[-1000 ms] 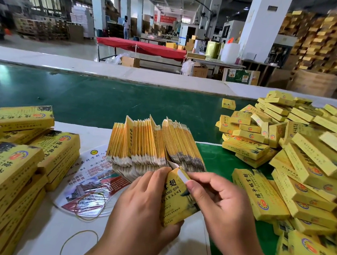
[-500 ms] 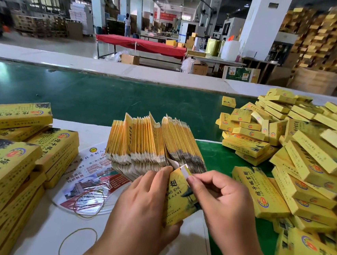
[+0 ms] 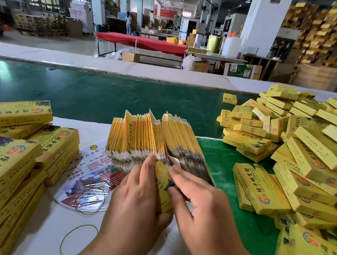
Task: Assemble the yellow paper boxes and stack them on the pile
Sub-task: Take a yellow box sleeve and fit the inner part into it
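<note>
Head view: left hand [image 3: 136, 194] and right hand [image 3: 201, 204] both grip one yellow box [image 3: 163, 185] just near of the upright flat blanks [image 3: 154, 138], pile [image 3: 297, 152] at right.

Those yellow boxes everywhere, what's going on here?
A person is folding a yellow paper box, gripped in the left hand while the right hand works its end flap. A fanned bundle of flat blanks stands just behind. Finished boxes lie in a pile to the right, with more stacks on the left.
</note>
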Action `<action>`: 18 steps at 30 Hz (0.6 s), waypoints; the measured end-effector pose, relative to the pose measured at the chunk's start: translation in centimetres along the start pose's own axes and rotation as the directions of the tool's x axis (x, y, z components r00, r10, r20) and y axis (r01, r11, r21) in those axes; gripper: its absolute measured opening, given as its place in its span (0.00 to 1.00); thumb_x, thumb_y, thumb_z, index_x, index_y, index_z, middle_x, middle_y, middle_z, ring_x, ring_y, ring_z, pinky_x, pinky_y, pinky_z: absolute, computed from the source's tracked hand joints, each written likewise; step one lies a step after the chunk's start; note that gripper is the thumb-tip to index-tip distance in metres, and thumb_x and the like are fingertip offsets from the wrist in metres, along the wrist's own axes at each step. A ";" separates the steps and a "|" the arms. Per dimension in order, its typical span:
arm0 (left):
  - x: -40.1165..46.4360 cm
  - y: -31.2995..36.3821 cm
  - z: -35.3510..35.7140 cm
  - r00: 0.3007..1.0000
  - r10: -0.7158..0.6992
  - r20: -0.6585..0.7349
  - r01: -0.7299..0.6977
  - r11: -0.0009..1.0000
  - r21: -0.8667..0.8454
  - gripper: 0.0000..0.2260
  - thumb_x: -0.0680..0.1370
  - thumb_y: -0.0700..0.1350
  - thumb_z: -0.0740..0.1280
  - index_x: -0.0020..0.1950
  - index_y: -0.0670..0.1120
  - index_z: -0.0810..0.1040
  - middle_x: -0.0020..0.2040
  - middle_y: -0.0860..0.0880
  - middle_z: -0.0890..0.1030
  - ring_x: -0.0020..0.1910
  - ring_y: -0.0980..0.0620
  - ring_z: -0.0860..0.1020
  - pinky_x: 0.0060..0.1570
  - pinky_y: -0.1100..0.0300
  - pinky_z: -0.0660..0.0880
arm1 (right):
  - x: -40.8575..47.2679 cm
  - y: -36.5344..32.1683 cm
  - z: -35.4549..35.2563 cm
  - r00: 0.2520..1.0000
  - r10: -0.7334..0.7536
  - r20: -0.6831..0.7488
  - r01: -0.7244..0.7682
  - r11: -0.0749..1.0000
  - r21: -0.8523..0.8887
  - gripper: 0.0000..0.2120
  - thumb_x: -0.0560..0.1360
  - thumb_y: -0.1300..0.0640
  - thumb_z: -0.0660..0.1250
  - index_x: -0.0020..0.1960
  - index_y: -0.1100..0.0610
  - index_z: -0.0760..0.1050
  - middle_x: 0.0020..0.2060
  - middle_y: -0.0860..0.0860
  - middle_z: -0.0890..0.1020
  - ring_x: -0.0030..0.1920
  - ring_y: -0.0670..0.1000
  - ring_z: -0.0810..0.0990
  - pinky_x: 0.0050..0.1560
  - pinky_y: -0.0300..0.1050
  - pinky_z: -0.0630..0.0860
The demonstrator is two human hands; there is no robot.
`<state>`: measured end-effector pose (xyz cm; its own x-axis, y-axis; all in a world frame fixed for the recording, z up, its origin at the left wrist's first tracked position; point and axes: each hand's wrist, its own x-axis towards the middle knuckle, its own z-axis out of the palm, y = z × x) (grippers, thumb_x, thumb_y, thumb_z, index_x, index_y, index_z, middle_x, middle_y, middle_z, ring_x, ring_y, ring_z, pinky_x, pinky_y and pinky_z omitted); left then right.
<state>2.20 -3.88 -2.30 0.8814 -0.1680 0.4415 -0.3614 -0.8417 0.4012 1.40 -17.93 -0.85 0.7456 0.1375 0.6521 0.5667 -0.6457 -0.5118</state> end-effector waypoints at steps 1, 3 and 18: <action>0.0 0.1 0.0 1.000 -0.001 -0.028 0.000 0.999 -0.044 0.47 0.66 0.54 0.75 0.78 0.46 0.53 0.68 0.51 0.70 0.65 0.52 0.69 0.56 0.68 0.62 | 0.0 0.0 0.1 1.000 -0.007 -0.009 0.008 1.000 0.010 0.18 0.73 0.59 0.69 0.62 0.58 0.81 0.59 0.49 0.83 0.60 0.43 0.81 0.61 0.38 0.76; 0.1 0.4 -0.1 0.996 0.002 -0.095 -0.018 0.985 -0.172 0.45 0.65 0.51 0.76 0.76 0.47 0.58 0.63 0.52 0.72 0.60 0.56 0.71 0.51 0.73 0.62 | 0.0 0.1 0.0 0.999 -0.008 -0.034 0.010 0.999 0.047 0.18 0.73 0.59 0.70 0.62 0.57 0.81 0.57 0.48 0.84 0.58 0.41 0.82 0.59 0.37 0.77; 0.3 1.9 0.6 0.987 -0.149 -0.054 0.001 0.350 -0.937 0.08 0.78 0.43 0.59 0.50 0.47 0.78 0.45 0.45 0.81 0.45 0.52 0.80 0.43 0.64 0.77 | 0.4 2.3 -1.5 1.000 -0.025 0.009 0.021 0.949 0.315 0.08 0.72 0.62 0.73 0.51 0.57 0.85 0.54 0.44 0.85 0.56 0.41 0.83 0.57 0.38 0.78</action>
<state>1.93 -5.85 -1.88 0.9076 -0.0126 0.4197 -0.4102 0.1861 0.8928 2.46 -20.46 -0.93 0.7342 0.1609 0.6596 0.6640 -0.3728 -0.6481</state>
